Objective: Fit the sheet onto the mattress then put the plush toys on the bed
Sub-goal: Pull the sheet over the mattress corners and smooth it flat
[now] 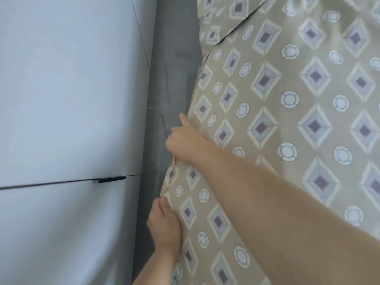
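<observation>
Along the bed's left side, the sheet (287,120) covers the top, its edge running near-to-far beside the grey floor (170,58) and pale cabinet (72,99). Left hand (164,223) pinches that edge nearer the person; right hand (185,140) grips it farther along, forefinger extended. No plush toys in view.

Soft, even daylight fills the view, brightest toward two o'clock, where the sheet (308,99) washes out pale. Shadows stay faint; the grey floor (172,79) strip at twelve o'clock is dimmest. Everything looks slightly soft, and straight cabinet (67,99) lines bow near the nine o'clock edge.
</observation>
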Demonstrator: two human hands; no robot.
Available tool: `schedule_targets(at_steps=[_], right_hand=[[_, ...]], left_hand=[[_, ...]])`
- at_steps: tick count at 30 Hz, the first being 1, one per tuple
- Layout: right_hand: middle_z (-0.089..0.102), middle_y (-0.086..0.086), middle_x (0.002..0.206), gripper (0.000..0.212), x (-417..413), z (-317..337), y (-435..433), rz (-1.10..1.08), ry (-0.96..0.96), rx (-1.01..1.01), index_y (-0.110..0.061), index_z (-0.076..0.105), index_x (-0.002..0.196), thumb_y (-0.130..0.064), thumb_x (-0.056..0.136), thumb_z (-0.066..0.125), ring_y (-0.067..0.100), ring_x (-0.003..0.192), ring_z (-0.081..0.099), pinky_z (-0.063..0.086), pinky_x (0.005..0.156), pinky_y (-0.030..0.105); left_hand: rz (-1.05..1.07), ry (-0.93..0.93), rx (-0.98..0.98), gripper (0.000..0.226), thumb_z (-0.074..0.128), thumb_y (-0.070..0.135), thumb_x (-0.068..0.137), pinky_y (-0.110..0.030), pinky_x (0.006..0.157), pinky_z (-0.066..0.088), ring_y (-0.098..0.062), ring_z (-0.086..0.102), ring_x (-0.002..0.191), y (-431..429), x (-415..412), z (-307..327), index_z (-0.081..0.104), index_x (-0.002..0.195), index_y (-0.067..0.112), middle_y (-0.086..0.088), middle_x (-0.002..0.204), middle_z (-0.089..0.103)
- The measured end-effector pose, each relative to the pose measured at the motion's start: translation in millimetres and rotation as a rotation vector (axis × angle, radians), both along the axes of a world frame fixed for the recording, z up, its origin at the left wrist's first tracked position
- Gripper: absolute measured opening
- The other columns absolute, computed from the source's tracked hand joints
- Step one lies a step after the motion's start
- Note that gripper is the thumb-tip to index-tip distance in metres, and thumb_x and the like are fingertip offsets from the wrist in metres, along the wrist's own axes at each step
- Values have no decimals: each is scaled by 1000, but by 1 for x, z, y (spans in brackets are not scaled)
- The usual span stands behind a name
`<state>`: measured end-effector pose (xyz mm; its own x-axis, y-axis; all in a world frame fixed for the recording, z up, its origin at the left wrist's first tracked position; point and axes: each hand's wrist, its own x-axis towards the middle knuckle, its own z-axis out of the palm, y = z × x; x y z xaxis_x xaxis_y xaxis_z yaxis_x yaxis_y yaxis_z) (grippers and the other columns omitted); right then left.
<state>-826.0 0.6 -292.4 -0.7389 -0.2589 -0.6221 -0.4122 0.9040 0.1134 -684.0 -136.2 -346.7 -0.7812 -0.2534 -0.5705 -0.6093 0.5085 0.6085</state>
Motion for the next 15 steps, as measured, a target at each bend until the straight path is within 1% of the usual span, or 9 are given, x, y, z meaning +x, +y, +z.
schedule_targets(at_steps=[3, 5, 6, 7, 8, 9, 11, 13, 15], right_hand=[[49, -6, 75, 22, 1, -18, -8, -3, 64, -41, -17, 46, 71, -1, 86, 53, 19, 108, 50, 8, 116, 60], [45, -5, 70, 22, 6, -20, -1, -90, 65, -37, -14, 45, 69, 0, 84, 54, 21, 110, 48, 6, 116, 61], [42, -4, 70, 19, 9, -16, 3, -139, 61, -45, -13, 48, 72, 0, 83, 55, 22, 111, 47, 4, 116, 62], [45, -4, 75, 14, 15, -9, 9, -173, 69, -63, -14, 55, 79, -1, 84, 55, 23, 114, 46, 3, 116, 63], [51, -2, 85, 15, 19, 0, 12, -197, 79, -79, -16, 63, 92, -3, 86, 56, 24, 117, 46, 2, 115, 64], [56, 0, 99, 22, 20, 9, 13, -209, 91, -97, -17, 65, 104, -6, 87, 56, 25, 121, 45, 1, 114, 66], [56, 3, 121, 31, 21, 39, 17, -208, 143, -125, -18, 62, 116, -10, 86, 60, 26, 127, 42, 0, 113, 67], [53, 2, 126, 37, 22, 79, 33, -203, 190, -136, -19, 59, 120, -9, 84, 61, 26, 129, 40, 0, 114, 66], [52, 2, 126, 41, 29, 125, 56, -228, 222, -132, -19, 56, 121, -7, 82, 60, 26, 128, 40, 2, 115, 65]], left_hand=[[-26, -54, -24, 37, 35, 21, 103, -23, 53, 31, -17, 49, 65, 8, -5, -14, 48, 71, 8, -3, 71, 55], [-78, -96, -16, 38, 35, 20, 103, -26, 52, 29, -15, 45, 62, 13, -7, -18, 44, 67, 10, -2, 67, 51], [-110, -123, -3, 35, 36, 19, 102, -27, 53, 29, -16, 45, 63, 15, -7, -18, 45, 69, 9, -1, 67, 50], [-143, -155, 13, 30, 37, 18, 101, -28, 55, 30, -16, 45, 65, 18, -5, -15, 47, 75, 9, 0, 70, 50], [-153, -187, 21, 22, 39, 19, 100, -29, 59, 32, -15, 47, 69, 19, -6, -10, 51, 85, 9, 2, 75, 52], [-154, -212, 25, 16, 41, 20, 100, -29, 67, 34, -15, 50, 76, 18, -7, -6, 51, 96, 9, 3, 82, 54], [-153, -229, 12, 19, 43, 21, 99, -30, 78, 35, -23, 52, 92, 17, -15, 11, 49, 110, 7, -3, 96, 55], [-169, -231, -15, 25, 43, 21, 98, -36, 81, 39, -32, 56, 99, 23, -29, 33, 49, 114, 3, -13, 102, 58], [-203, -208, -4, 27, 42, 21, 96, -42, 83, 44, -38, 58, 98, 35, -43, 64, 53, 112, 1, -23, 101, 61]])
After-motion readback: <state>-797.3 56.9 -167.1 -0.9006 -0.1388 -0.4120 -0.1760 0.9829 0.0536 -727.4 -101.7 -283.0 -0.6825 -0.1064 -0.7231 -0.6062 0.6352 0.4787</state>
